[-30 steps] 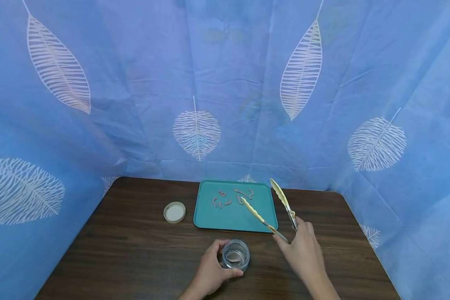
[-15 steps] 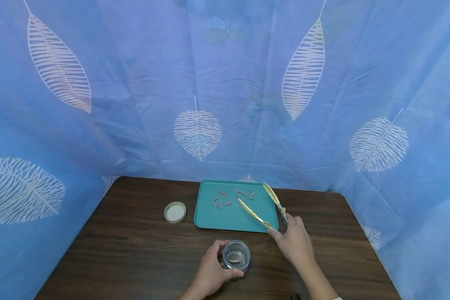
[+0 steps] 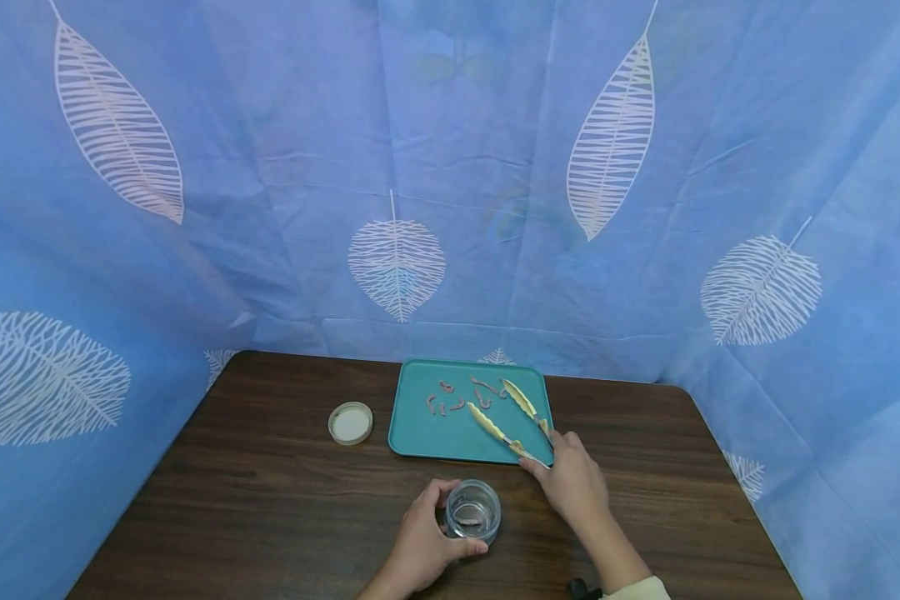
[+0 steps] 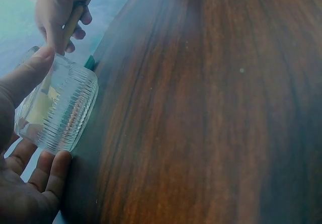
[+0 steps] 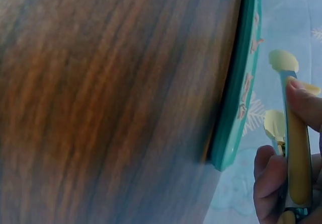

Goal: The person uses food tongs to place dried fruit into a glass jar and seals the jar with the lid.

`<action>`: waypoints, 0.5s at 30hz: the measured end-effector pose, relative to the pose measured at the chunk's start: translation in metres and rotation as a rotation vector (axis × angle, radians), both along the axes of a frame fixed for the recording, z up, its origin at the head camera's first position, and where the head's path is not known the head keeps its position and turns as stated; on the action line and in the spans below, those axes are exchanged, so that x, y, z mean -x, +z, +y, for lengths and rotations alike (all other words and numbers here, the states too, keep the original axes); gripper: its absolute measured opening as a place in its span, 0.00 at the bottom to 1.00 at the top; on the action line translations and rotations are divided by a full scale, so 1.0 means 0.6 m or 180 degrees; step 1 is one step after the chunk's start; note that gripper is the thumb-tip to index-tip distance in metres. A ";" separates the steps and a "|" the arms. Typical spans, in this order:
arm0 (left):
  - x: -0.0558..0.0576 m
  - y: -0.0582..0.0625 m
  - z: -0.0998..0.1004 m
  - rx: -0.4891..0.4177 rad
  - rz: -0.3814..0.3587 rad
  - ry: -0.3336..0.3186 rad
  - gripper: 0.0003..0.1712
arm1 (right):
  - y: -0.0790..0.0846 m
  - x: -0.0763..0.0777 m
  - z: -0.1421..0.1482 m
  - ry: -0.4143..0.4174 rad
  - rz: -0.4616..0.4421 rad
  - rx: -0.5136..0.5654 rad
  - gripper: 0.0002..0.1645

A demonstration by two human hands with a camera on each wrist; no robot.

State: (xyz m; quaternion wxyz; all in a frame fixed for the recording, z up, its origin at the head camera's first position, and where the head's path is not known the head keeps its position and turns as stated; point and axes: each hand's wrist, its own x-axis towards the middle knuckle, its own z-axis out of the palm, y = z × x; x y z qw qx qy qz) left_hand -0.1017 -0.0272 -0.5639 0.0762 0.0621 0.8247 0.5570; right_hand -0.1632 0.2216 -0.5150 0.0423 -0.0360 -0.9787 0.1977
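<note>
On the brown table, my left hand [image 3: 423, 533] grips a small clear glass jar [image 3: 494, 510] with thumb and fingers around its side. A pale pinkish piece lies at the jar's bottom. In the left wrist view the jar [image 4: 75, 100] shows ribbed walls. My right hand [image 3: 576, 479] holds metal tongs [image 3: 486, 422] with pale yellow tips and yellow handle grips [image 5: 298, 153]. The tongs are spread over the teal tray [image 3: 435, 440], with nothing visible between their tips. Several pink worm-like pieces [image 3: 483, 400] lie on the tray's far half, near the tips.
A round lid [image 3: 350, 424] with a pale inside lies left of the tray. Blue cloth [image 3: 300, 250] with white leaf prints hangs behind the table [image 3: 270, 483] and at both sides. A small dark object [image 3: 583, 590] is by the right sleeve [image 3: 641, 589].
My right hand has moved left, bringing the tongs from the tray's right edge to over the tray. The tongs' arms have come closer together. My left hand and the jar stay in place.
</note>
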 end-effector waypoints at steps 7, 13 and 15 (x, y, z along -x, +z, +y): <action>-0.001 0.003 -0.001 -0.0004 0.0038 -0.0005 0.49 | -0.014 0.007 -0.006 0.0012 0.0035 -0.0182 0.46; 0.000 0.001 0.000 0.0027 0.0048 0.0016 0.50 | -0.016 0.014 -0.011 0.0022 0.0041 -0.0306 0.41; 0.000 0.000 0.000 0.0037 0.0063 0.0022 0.50 | -0.018 0.017 -0.013 0.0026 0.0036 -0.0329 0.40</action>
